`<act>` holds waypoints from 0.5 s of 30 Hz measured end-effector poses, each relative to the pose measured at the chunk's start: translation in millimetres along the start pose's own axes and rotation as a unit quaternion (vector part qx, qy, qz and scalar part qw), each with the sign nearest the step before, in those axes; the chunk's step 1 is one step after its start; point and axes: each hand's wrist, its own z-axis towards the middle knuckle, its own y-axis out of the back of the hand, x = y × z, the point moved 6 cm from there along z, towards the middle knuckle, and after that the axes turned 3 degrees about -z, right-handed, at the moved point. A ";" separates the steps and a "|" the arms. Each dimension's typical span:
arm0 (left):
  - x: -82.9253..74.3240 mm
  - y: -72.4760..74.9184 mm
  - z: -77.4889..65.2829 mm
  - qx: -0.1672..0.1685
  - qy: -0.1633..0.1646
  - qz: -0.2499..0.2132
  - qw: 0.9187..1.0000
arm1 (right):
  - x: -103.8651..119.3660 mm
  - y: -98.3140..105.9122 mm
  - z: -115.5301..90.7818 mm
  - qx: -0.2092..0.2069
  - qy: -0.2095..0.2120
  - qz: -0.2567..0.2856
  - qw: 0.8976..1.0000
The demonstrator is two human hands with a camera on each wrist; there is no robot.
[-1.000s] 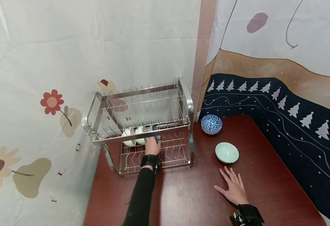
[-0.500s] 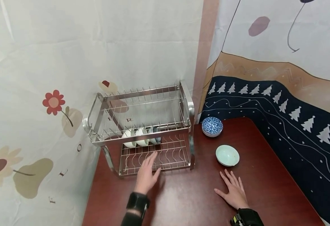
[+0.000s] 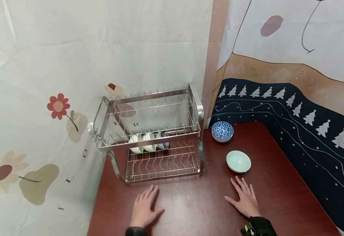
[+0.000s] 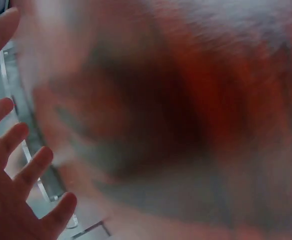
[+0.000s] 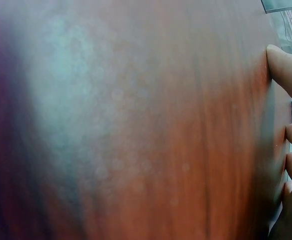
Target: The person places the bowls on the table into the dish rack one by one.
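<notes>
Currently, the pale bowl (image 3: 238, 161) sits on the table (image 3: 201, 206) just beyond the right hand (image 3: 245, 200); this and the left hand (image 3: 145, 208) spread their fingers, holding nothing. Pinching it edge-on would likely keep it steady, clear of the metal rack (image 3: 180, 136).

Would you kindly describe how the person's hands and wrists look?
The left hand is ungloved, with a black cuff at the head view's edge. The right hand, also ungloved, has a black wristband and a dark device with a yellow mark.
</notes>
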 end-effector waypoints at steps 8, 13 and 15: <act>7.6 -18.0 -5.1 0.035 0.024 0.031 0.999 | 0.4 -2.0 0.3 0.009 -0.002 -0.002 1.000; 6.3 -19.0 -1.9 0.046 0.034 0.026 0.998 | -3.9 -3.1 2.1 0.006 -0.003 -0.014 1.000; 6.5 -18.9 -1.2 0.050 0.039 0.024 0.998 | -4.0 -3.6 2.8 0.005 0.001 -0.019 1.000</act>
